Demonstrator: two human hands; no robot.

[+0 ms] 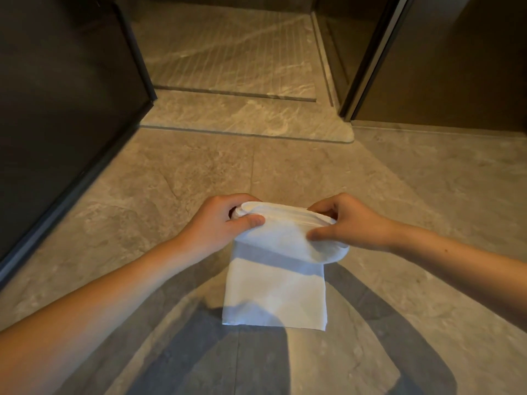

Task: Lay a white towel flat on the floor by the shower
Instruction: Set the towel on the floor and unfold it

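A folded white towel (pixel 275 292) hangs in the air above the grey stone floor (pixel 176 178), in front of me. My left hand (pixel 219 223) grips its upper left edge, thumb on top of the cloth. My right hand (pixel 349 223) pinches the upper right edge between thumb and fingers. The towel's top is bunched between both hands and its lower part dangles straight down, folded in layers. The shower entrance (pixel 228 61) with its ribbed floor lies ahead, beyond a low stone threshold (pixel 245 115).
A dark glass panel (pixel 57 109) with a black frame runs along the left. A dark door frame and wall (pixel 427 67) stand at the right. Open floor tiles stretch between me and the threshold. My shadow falls on the floor below the towel.
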